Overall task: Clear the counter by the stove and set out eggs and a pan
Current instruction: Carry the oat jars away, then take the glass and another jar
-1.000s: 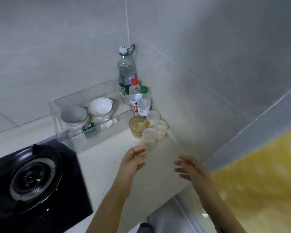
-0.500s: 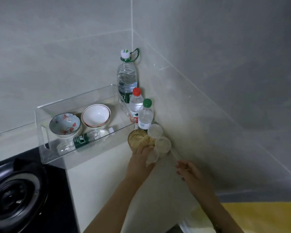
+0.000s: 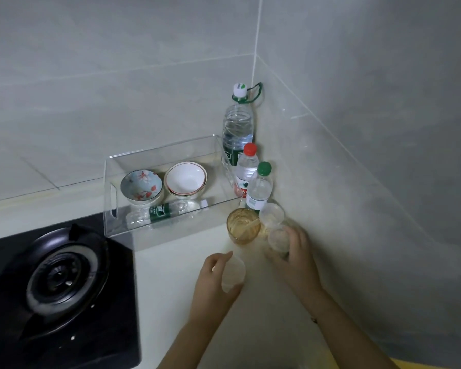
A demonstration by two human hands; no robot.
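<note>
Your left hand (image 3: 213, 286) grips one clear cup (image 3: 233, 272) lifted off the cluster; your right hand (image 3: 293, 251) is wrapped around a second cup (image 3: 278, 239) at the tabletop's (image 3: 176, 265) back right corner, touching the amber cup (image 3: 243, 226). Lift the right cup straight up so it doesn't knock the amber cup or the lidded tub (image 3: 271, 213) just behind. No eggs or pan visible; burner (image 3: 61, 275) sits at the left edge.
</note>
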